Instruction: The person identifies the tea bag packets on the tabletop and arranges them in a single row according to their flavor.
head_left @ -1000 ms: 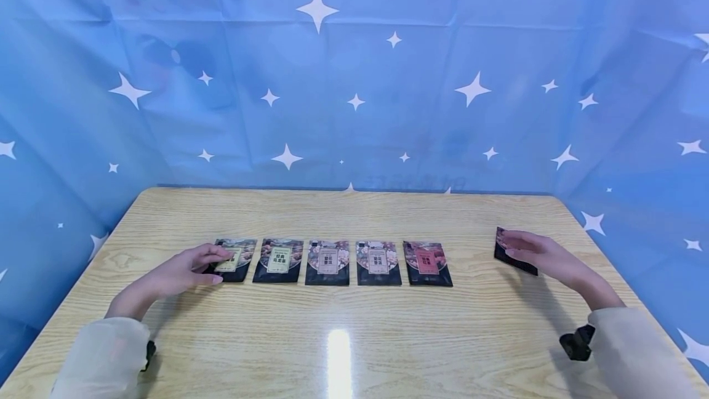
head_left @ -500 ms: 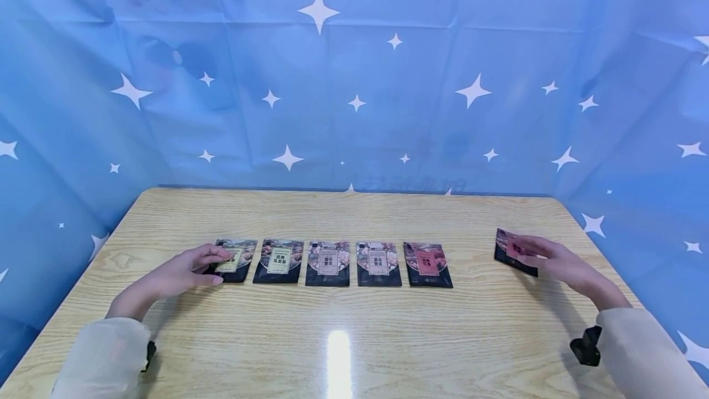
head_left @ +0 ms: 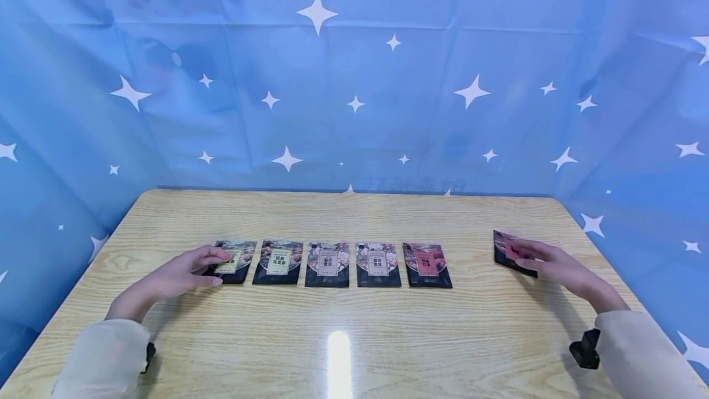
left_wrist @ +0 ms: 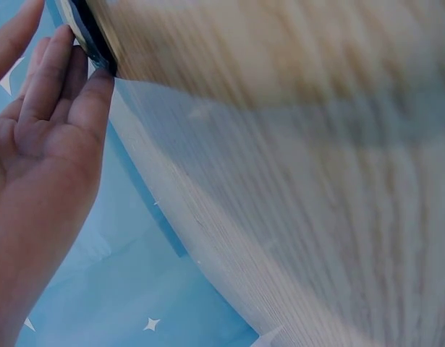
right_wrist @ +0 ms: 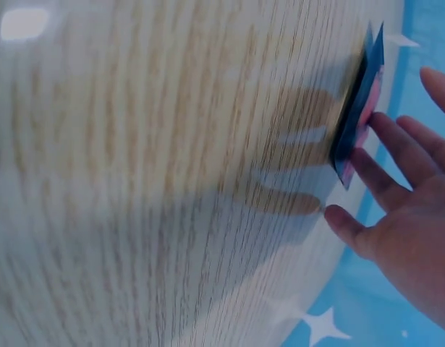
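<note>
Several dark tea sachets lie in a row on the table in the head view. My left hand (head_left: 183,273) rests its fingers on the leftmost, a yellow-green-labelled sachet (head_left: 239,271), partly covering it. To its right come another green-labelled sachet (head_left: 279,261), two pale pink-labelled sachets (head_left: 327,265) and a red-labelled sachet (head_left: 428,265). Apart at the right, my right hand (head_left: 565,270) touches a second red-labelled sachet (head_left: 505,250), turned at an angle. In the right wrist view, extended fingertips (right_wrist: 361,160) meet this sachet's face. The left wrist view catches only an edge of the sachet (left_wrist: 92,40).
The wood-grain table (head_left: 354,313) has rounded back corners. A blue curtain (head_left: 354,128) with white stars hangs behind it and along both sides. A bright light reflection lies on the tabletop near the front middle.
My right hand has drawn slightly right across its sachet, uncovering more of the red label. That sachet has shifted a little. The left hand and the row look the same.
</note>
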### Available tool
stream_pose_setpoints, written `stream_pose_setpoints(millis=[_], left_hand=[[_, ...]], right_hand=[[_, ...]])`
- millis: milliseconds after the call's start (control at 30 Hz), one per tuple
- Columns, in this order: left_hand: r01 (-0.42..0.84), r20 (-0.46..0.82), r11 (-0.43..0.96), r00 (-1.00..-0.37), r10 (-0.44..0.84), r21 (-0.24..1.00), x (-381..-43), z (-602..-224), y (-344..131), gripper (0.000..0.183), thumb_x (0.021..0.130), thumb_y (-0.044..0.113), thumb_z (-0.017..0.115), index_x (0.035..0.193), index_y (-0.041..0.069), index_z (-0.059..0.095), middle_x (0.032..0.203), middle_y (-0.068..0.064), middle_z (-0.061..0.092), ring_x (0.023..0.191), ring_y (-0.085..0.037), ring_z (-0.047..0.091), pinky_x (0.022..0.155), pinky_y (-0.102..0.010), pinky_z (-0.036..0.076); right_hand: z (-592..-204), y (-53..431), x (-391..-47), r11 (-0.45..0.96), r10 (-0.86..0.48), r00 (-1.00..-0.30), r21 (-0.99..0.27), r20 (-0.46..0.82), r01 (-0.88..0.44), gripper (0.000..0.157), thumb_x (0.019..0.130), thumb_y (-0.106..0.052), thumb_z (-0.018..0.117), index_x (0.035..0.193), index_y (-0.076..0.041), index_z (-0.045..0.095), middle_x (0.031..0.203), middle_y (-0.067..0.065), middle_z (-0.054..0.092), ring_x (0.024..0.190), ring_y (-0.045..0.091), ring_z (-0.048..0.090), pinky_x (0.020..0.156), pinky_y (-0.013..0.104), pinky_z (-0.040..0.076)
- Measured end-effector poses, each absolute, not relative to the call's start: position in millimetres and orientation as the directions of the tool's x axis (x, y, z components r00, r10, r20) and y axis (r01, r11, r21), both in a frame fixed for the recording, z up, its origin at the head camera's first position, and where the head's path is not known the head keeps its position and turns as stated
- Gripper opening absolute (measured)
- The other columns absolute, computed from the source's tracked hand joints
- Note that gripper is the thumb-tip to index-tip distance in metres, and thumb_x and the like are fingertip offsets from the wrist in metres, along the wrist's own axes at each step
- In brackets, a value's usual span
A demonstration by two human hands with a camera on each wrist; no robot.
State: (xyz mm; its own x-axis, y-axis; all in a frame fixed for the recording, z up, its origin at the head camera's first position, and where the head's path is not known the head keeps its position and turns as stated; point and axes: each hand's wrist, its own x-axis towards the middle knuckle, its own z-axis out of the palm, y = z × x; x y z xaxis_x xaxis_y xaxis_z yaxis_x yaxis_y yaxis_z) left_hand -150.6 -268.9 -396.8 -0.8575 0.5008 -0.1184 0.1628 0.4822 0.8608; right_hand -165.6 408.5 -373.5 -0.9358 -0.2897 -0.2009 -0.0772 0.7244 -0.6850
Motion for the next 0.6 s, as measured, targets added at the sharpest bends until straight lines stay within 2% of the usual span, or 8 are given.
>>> stream_pose_setpoints(millis=[100,267,367,600], left_hand=[[0.159,-0.12,0.48,-0.858,0.5,0.863,-150,-397,-269,0.045,0.086,0.012,0.063,0.121,-0.008,0.043,0.131,-0.031,0.039,0.122,-0.047,0.033,0.094,-0.057,0.032],[0.147,-0.129,0.483,-0.861,0.492,0.863,-150,-397,-268,0.044,0.087,0.011,0.063,0.121,-0.007,0.043,0.131,-0.031,0.039,0.122,-0.047,0.034,0.091,-0.055,0.036],[0.145,-0.13,0.483,-0.861,0.492,0.864,-151,-398,-269,0.044,0.087,0.011,0.063,0.122,-0.007,0.043,0.132,-0.031,0.039,0.123,-0.047,0.034,0.09,-0.053,0.038],[0.144,-0.129,0.478,-0.86,0.494,0.866,-151,-399,-269,0.046,0.087,0.012,0.063,0.122,-0.007,0.042,0.132,-0.03,0.039,0.123,-0.046,0.034,0.091,-0.053,0.038]], right_hand=[[-374,407,-166,0.729,-0.29,-0.934,-0.681,-0.208,-0.075,0.055,0.095,-0.026,0.05,0.139,0.002,0.033,0.138,0.029,0.032,0.12,0.028,0.041,0.078,0.018,0.042],[-373,402,-164,0.737,-0.317,-0.924,-0.669,-0.215,-0.097,0.055,0.095,-0.026,0.05,0.139,0.001,0.033,0.137,0.03,0.032,0.123,0.046,0.033,0.082,0.033,0.044],[-374,397,-163,0.732,-0.329,-0.918,-0.674,-0.22,-0.101,0.054,0.095,-0.025,0.05,0.139,0.001,0.033,0.137,0.03,0.033,0.123,0.048,0.031,0.085,0.042,0.042],[-374,384,-160,0.722,-0.361,-0.898,-0.685,-0.251,-0.099,0.055,0.095,-0.024,0.05,0.14,0.002,0.031,0.136,0.032,0.032,0.124,0.05,0.027,0.087,0.053,0.039]])
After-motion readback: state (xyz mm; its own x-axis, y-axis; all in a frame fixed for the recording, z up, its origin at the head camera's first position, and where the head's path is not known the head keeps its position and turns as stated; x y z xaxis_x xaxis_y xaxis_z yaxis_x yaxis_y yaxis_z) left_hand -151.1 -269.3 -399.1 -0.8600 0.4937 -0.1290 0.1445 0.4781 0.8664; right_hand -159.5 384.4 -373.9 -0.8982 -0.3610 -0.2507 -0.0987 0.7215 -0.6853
